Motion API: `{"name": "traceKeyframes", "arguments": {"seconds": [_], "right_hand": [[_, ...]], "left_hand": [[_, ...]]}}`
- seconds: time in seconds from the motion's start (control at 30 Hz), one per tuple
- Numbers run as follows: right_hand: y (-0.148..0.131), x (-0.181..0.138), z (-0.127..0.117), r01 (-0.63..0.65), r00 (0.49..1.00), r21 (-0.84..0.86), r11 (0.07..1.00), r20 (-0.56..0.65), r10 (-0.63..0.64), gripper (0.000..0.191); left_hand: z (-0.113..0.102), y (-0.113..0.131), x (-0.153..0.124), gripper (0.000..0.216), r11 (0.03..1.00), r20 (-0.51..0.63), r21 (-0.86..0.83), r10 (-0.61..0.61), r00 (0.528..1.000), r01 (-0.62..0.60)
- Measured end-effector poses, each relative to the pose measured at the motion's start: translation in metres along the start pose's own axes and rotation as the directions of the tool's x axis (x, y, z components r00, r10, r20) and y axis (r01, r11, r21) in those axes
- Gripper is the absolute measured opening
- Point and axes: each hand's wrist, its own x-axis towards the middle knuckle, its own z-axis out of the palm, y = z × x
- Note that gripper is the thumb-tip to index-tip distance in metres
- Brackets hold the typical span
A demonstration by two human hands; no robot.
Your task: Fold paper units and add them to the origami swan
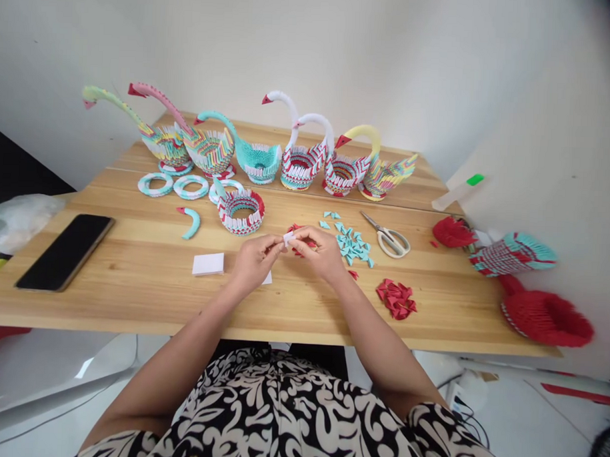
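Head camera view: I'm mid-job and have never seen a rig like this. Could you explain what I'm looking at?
There is no machine here. The single picture comes from a camera on a person's head, looking forward and down at their two bare hands. The left hand and right hand meet over the wooden table, their fingers pinching a small white paper piece.

Along the back stand six folded-paper swans. In front of them are paper rings, a round paper basket and a curved turquoise neck. Nearer the hands are a white paper stack, turquoise folded pieces, red folded pieces and scissors. A phone lies at far left.
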Motion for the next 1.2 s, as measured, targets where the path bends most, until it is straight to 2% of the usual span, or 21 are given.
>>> {"name": "traceKeyframes", "arguments": {"seconds": [0.1, 0.23, 0.3, 0.43, 0.53, 0.67, 0.77, 0.9, 1.0, 1.07, 1.2], "right_hand": [[-0.001, 0.0, 0.002, -0.135, 0.991, 0.087, 0.987, 0.0, 0.135, 0.02], [0.0, 0.0, 0.002, -0.206, 0.978, 0.175, 0.963, 0.011, 0.207, 0.028], [0.001, 0.0, 0.002, -0.205, 0.979, 0.19, 0.96, 0.024, 0.204, 0.033], [0.003, 0.0, 0.001, -0.165, 0.986, 0.171, 0.971, 0.011, 0.165, 0.026], [0.005, -0.001, 0.002, -0.149, 0.988, 0.166, 0.975, -0.006, 0.153, 0.024], [0.007, -0.002, 0.004, -0.136, 0.991, 0.128, 0.982, 0.002, 0.137, 0.023], [0.006, -0.001, 0.003, -0.107, 0.994, 0.091, 0.99, 0.019, 0.105, 0.022], [0.001, 0.0, -0.001, 0.024, 0.998, -0.009, 1.0, 0.053, -0.023, 0.016], [-0.001, -0.001, 0.0, 0.095, 0.995, -0.045, 0.994, 0.045, -0.093, 0.016], [-0.003, -0.002, 0.001, 0.092, 0.995, -0.016, 0.996, 0.039, -0.091, 0.015], [-0.005, -0.003, 0.006, -0.004, 0.999, 0.096, 0.995, 0.046, 0.0, 0.014]], "left_hand": [[0.0, 0.001, 0.0, 0.02, 0.999, -0.001, -0.037, -0.012, 1.0, 0.012], [-0.001, 0.005, 0.0, 0.02, 0.997, 0.009, -0.071, -0.031, 0.999, 0.032], [-0.001, 0.007, 0.0, 0.022, 0.993, 0.029, -0.103, -0.052, 0.998, 0.055], [0.001, 0.01, 0.0, 0.026, 0.954, 0.077, -0.273, -0.107, 0.991, 0.124], [0.004, 0.007, 0.0, 0.025, 0.927, 0.075, -0.333, -0.158, 0.985, 0.174], [0.006, 0.003, 0.001, 0.02, 0.939, 0.033, -0.292, -0.179, 0.983, 0.181], [0.005, 0.005, 0.0, 0.018, 0.96, 0.049, -0.224, -0.159, 0.986, 0.166], [0.003, 0.01, 0.0, 0.015, 0.981, 0.086, -0.139, -0.126, 0.988, 0.137], [0.004, 0.014, 0.001, 0.017, 0.979, 0.086, -0.154, -0.121, 0.989, 0.133], [0.006, 0.015, 0.001, 0.02, 0.979, 0.099, -0.157, -0.117, 0.988, 0.132], [0.009, 0.013, -0.001, 0.026, 0.987, 0.075, -0.107, -0.109, 0.991, 0.116]]}}
